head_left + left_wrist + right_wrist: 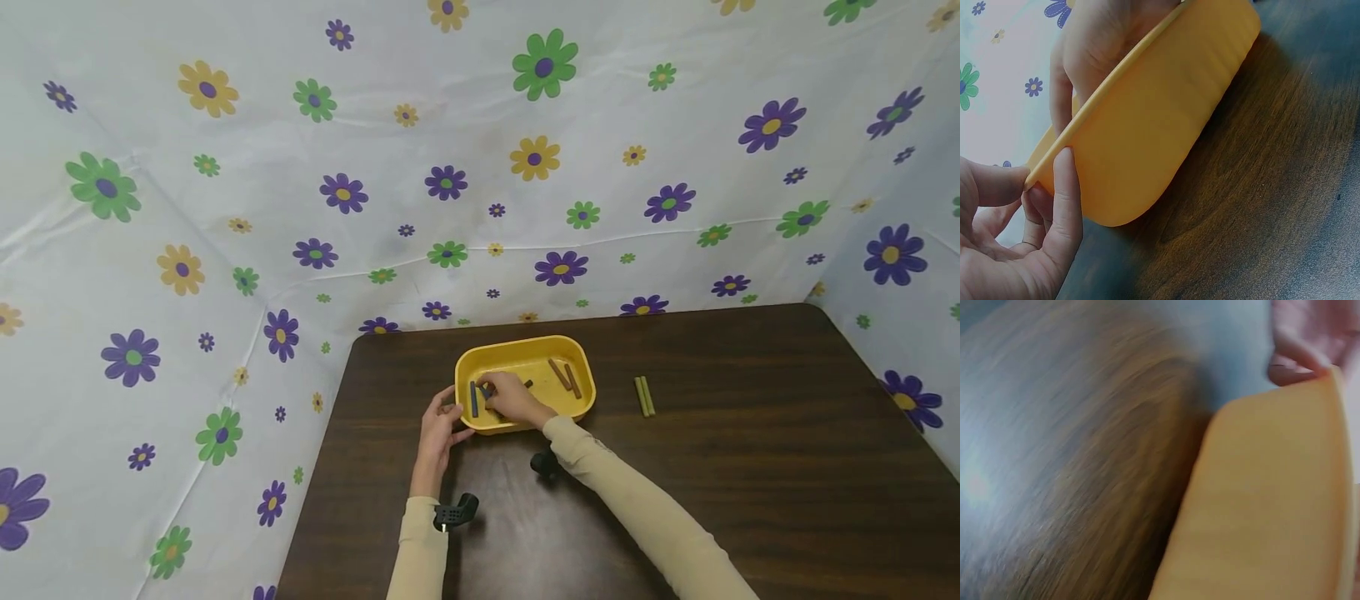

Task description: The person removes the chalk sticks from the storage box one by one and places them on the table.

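A yellow plastic bin sits on the table. My left hand holds its near left corner; in the left wrist view the thumb and fingers pinch the rim. My right hand reaches inside over the near wall, fingers bent down, pinching a short dark blue stick. Another dark blue stick lies just left of it along the bin's left end. A dark green stick peeks out behind the right hand. Two brown sticks lie at the bin's right end. In the right wrist view the bin's wall hides the right fingers.
Two olive-yellow sticks lie side by side on the dark wooden table, right of the bin. A flower-patterned white cloth hangs along the table's back and sides. Each wrist wears a black camera mount.
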The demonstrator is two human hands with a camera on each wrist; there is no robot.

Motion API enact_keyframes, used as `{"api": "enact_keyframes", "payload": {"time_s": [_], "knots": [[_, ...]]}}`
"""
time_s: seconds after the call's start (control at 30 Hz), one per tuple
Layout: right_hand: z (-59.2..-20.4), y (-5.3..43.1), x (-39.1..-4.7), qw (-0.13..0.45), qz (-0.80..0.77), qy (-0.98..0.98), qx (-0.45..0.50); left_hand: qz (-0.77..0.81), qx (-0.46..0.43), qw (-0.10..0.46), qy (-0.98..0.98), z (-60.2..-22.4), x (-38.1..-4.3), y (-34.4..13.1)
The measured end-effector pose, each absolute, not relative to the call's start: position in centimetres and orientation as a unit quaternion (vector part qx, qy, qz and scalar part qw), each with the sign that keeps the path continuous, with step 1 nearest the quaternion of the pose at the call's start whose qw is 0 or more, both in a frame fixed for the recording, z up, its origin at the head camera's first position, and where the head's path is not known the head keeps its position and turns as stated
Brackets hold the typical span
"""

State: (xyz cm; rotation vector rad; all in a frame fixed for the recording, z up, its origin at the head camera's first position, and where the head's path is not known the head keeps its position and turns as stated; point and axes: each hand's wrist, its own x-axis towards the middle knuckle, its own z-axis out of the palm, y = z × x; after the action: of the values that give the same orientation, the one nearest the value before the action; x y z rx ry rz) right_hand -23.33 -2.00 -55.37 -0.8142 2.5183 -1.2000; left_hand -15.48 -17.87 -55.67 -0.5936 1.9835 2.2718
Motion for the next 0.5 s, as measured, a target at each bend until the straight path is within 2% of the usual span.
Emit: {"api": "enact_keyframes", "payload": {"time_s": [0.27, 0.5], "knots": [[-54.7, -0.9, -24.0, 0.201, -0.550, 0.794, -0.167, 0.742, -0.191, 0.035, 0.642, -55.7, -15.5, -18.1], [-54.5, 0.5, -24.2, 0.230, -0.587, 0.764, -0.138, 0.741, -0.192, 0.033, 0.643, -55.6, -15.4, -18.0]]}}
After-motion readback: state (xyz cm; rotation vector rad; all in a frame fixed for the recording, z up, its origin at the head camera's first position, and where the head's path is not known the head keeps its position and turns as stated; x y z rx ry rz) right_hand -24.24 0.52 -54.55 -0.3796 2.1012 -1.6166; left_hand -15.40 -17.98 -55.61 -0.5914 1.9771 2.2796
